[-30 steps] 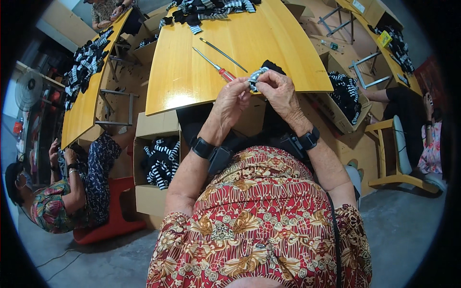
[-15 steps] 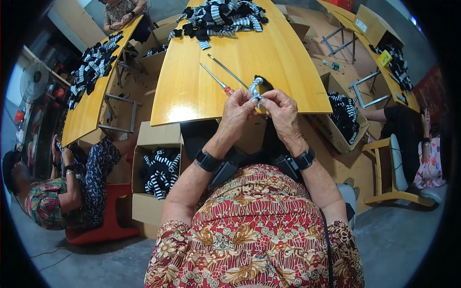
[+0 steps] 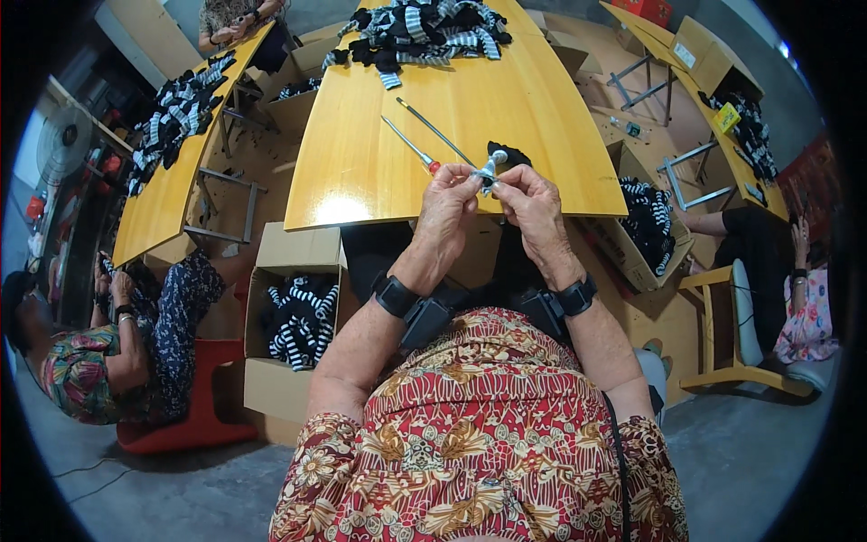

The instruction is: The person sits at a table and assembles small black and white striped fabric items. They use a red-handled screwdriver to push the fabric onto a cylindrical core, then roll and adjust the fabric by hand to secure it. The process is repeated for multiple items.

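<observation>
Over the near edge of the wooden table (image 3: 361,172), my left hand (image 3: 444,210) and my right hand (image 3: 536,206) are close together. Both pinch the lower edge of a small black and grey striped knitted piece (image 3: 496,163), fingers closed on it. Its black end (image 3: 512,154) spreads over the tabletop beyond my fingers. Whether it is a glove or a sock, I cannot tell. Just past my left hand lies a screwdriver (image 3: 411,142) with a red handle. Beside it, a thin dark rod (image 3: 433,129) runs toward my fingers; its near end is hidden.
A heap of striped knitted pieces (image 3: 424,36) covers the table's far end. Cardboard boxes of striped knitwear stand left (image 3: 302,321) and right (image 3: 648,226) of me. People sit at side tables on the left (image 3: 126,361) and right (image 3: 804,307).
The knitted piece has shifted between my fingers: its upright striped part is shorter and more bunched, and its black end shows more. Both hands keep their pinch near the same spot.
</observation>
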`<state>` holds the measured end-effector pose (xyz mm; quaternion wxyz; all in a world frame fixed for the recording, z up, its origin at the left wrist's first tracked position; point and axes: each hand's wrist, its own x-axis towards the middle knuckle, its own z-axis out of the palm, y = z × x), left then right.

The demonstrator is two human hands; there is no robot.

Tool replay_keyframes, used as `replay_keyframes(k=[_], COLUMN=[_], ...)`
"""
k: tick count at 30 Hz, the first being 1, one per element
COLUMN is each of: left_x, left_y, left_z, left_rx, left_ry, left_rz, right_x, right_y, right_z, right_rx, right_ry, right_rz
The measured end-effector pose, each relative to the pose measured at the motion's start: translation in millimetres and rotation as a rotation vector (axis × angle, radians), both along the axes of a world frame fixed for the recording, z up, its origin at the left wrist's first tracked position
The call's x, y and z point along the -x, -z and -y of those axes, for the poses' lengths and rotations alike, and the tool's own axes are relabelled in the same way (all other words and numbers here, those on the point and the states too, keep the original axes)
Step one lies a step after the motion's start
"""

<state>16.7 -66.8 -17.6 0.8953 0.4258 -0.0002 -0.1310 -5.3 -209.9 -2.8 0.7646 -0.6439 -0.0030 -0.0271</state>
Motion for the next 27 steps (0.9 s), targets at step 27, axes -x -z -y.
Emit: replay_keyframes(k=[27], left_x=[4], left_y=[-19], left_z=[-3], left_rx=[-0.275], left_ry=[-0.131], left_rz=[0.111], right_x=[-3], right_y=[-21], right_z=[12], right_rx=[0.336], right_ry=[0.174], right_rz=[0.429])
